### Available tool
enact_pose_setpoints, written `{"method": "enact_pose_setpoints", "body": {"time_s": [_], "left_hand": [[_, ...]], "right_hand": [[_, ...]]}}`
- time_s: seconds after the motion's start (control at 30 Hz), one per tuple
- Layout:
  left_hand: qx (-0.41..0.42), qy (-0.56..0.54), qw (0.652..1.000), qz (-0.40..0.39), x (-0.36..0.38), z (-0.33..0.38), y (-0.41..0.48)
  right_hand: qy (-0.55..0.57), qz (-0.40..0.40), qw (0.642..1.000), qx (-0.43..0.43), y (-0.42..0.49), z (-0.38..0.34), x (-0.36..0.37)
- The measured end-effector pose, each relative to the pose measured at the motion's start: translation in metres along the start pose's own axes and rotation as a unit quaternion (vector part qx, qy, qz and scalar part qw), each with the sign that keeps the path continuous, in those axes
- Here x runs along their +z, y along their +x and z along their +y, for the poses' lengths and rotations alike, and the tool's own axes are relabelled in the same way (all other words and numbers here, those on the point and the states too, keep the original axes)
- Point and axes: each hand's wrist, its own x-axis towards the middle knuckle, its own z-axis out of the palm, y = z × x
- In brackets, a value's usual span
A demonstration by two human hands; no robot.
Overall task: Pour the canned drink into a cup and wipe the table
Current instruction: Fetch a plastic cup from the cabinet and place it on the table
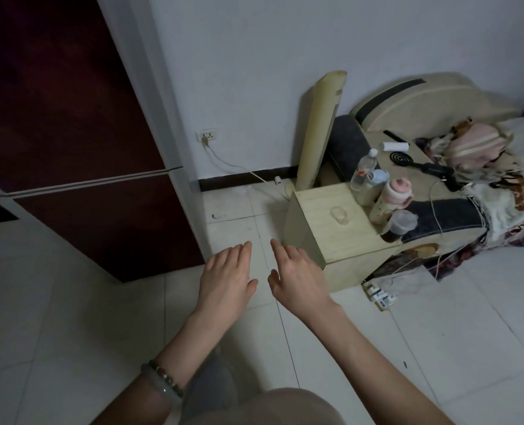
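The fingers (242, 251) of both hands were straight and loosely spread, holding nothing: the left hand (227, 274) and the right hand (297, 274) hovered side by side, palms down, over the tiled floor (70, 317), short of the pale wooden nightstand (316, 240).

A small clear glass cup (340, 214) stood upright near the middle of the nightstand's top, apart from the cluster at its far right edge: a water bottle (365, 170), a pink bottle (393, 196) and a lidded plastic cup (404, 223). No canned drink could be made out with certainty; something dark sat low beside the lidded plastic cup, too dim to name.

The glass cup would likely be light, rigid and breakable, and easy to knock over, being nearly invisible against the wood. It would best be steadied low on its wall with one hand. A can, once found, would probably be thin-walled and slick, denting if squeezed. The sound hold would be a wrap around its mid-body, thumb opposite the fingers, tilted slowly so that little spilled on the wood.
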Motion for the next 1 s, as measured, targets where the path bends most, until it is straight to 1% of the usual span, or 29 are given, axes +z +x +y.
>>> {"method": "enact_pose_setpoints", "body": {"time_s": [0.1,0.23,0.4,0.57,0.73,1.0], "left_hand": [[0.025,-0.007,1.000,-0.003,0.011,-0.018,0.045],[0.071,-0.010,0.997,-0.016,0.022,-0.049,0.115],[0.140,-0.022,0.989,-0.031,0.032,-0.089,0.204],[0.215,-0.021,0.975,-0.047,0.045,-0.111,0.280],[0.282,-0.048,0.955,-0.076,0.062,-0.101,0.333],[0.358,-0.070,0.921,-0.133,0.102,-0.046,0.399]], "right_hand": [[0.000,0.006,1.000,0.020,0.043,0.004,0.003],[0.004,0.019,0.997,0.070,0.104,0.006,0.008],[0.007,0.017,0.989,0.145,0.180,0.003,0.003],[0.017,0.039,0.974,0.221,0.238,0.008,0.003],[0.027,0.042,0.952,0.302,0.263,0.032,0.006],[0.047,0.052,0.914,0.399,0.285,0.099,0.011]]}}
